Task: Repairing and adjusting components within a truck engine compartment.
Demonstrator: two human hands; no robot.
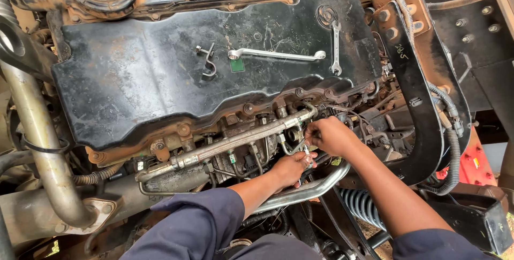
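Observation:
I look down on a dirty engine with a large black valve cover (160,78). My left hand (292,168) reaches in under a braided metal hose (241,141) and grips a small shiny tool or fitting (307,152) at the engine's side. My right hand (331,136) is closed just above it, fingers pinching at a fitting where the hose ends near the pump. What sits between those fingers is hidden. Both forearms come up from the bottom in dark blue sleeves.
On the cover lie a long ring spanner (276,54), a combination spanner (335,48) and a small metal clamp (208,62). A rusty exhaust pipe (40,142) runs down the left. A black frame bracket (423,104) and corrugated hoses (450,131) crowd the right.

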